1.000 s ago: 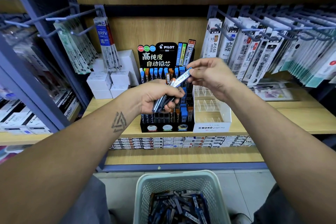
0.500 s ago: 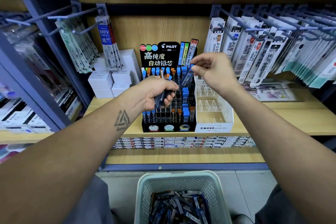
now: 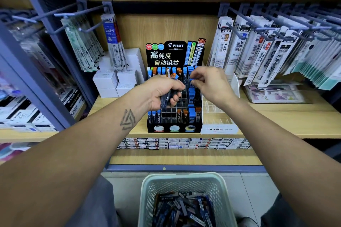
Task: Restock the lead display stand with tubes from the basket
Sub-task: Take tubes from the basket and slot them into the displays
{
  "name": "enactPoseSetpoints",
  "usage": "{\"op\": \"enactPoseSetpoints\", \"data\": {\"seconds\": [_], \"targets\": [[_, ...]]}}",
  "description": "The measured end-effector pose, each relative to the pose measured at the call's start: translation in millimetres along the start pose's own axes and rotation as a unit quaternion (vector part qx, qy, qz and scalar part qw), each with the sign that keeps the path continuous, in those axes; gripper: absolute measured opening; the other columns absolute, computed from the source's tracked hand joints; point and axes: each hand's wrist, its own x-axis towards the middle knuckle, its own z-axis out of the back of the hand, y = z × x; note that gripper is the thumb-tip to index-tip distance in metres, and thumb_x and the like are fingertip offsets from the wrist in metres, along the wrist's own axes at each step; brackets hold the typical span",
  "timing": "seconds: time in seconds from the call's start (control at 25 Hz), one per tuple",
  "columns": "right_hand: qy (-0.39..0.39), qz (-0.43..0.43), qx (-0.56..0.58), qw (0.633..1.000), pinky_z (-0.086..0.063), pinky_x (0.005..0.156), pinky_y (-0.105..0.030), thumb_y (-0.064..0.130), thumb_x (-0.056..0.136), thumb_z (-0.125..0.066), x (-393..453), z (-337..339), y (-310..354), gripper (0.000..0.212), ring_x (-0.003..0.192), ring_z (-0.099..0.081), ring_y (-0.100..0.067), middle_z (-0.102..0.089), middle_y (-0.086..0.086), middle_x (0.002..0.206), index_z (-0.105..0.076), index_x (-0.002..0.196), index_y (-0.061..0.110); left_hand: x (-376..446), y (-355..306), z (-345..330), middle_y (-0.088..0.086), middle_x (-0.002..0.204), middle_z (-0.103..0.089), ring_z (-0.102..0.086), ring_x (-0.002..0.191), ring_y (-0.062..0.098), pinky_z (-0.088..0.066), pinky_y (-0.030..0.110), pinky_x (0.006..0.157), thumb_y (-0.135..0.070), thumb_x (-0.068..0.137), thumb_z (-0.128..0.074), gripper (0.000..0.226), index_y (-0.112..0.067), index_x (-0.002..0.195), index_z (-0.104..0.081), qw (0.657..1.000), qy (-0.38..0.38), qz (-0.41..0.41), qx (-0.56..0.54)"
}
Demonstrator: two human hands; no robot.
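The black Pilot lead display stand (image 3: 174, 129) sits on the wooden shelf, its stepped rows partly filled with blue- and orange-capped tubes. My left hand (image 3: 162, 91) grips a bundle of lead tubes (image 3: 168, 96) in front of the stand's middle rows. Just to its right, my right hand (image 3: 208, 84) pinches the blue cap of one lead tube (image 3: 192, 79) over the stand's upper right rows; the tube's body is mostly hidden. A pale green basket (image 3: 147, 190) on the floor below holds several more tubes.
A clear Mono stand (image 3: 219, 128) adjoins the display on the right. White boxes (image 3: 114, 81) stack to its left. Refill packs hang on hooks (image 3: 258, 49) right and left (image 3: 110, 40). Small boxes line the lower shelf (image 3: 184, 143).
My right hand drew one tube from the left hand's bundle, carried it up to the stand's back rows, and has now lowered it toward the upper right slots. The left hand rose slightly.
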Motion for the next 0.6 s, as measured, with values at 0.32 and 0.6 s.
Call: {"op": "enactPoseSetpoints", "data": {"seconds": [0.32,0.6], "targets": [[0.008,0.002,-0.096,0.995,-0.041,0.090,-0.020,0.008,0.093,-0.063,-0.6,-1.3,-1.6,0.019,0.103,-0.064,-0.021,-0.073,-0.003,0.110,-0.077,0.105,0.012,0.6,-0.1,1.4,0.008,0.061,-0.056,-0.048,0.043,0.012,-0.038,0.017,0.040,-0.004,0.094,-0.061,0.007,-0.010,0.092,-0.062,1.000,0.008,0.001,0.002],[0.031,-0.102,0.291,0.951,-0.056,0.082,-0.025,0.003,0.092,-0.066,1.8,7.4,22.3,0.021,0.090,-0.070,-0.011,-0.075,0.004,0.094,-0.076,0.105,0.017,-6.4,0.0,-2.0,0.008,0.064,-0.054,-0.046,0.045,0.011,-0.038,0.018,0.039,-0.001,0.094,-0.060,0.012,-0.009,0.102,-0.058,0.996,0.085,0.010,0.018]]}}
